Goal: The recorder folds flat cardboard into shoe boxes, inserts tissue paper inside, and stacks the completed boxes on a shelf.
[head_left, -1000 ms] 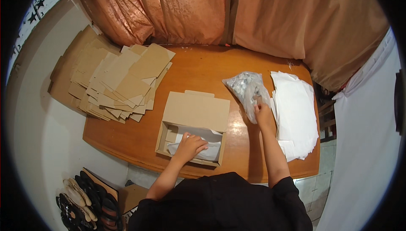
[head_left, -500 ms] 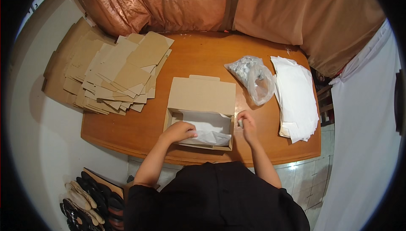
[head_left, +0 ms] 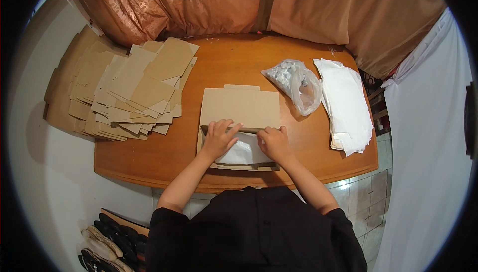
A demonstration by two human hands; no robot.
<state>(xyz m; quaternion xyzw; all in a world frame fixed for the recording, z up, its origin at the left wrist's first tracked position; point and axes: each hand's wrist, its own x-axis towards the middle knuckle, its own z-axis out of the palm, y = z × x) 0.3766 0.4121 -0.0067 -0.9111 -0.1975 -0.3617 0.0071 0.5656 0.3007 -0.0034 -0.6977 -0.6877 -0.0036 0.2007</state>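
Note:
An open cardboard box [head_left: 240, 108] stands near the front of the table with its lid folded back. White tissue-like paper [head_left: 243, 151] lies inside it. Over the box's left part rests my left hand [head_left: 219, 140], its fingers spread near the lid fold and the back edge of the paper. My right hand [head_left: 274, 144] is over the right part, with fingers curled at the paper's back edge by the box's right wall. What those curled fingers hold, if anything, is hidden.
Flat cardboard pieces [head_left: 134, 87] are piled at the left. A clear plastic bag [head_left: 298, 85] with small silvery-grey contents lies right of the lid, beside a stack of white paper sheets [head_left: 346, 105]. Shoes [head_left: 112, 242] stand at the lower left, below the table [head_left: 144, 160].
My right hand has moved left from beside the box to over it. My left hand has shifted from the front of the paper toward the lid fold, fingers spreading. The paper now lies flatter.

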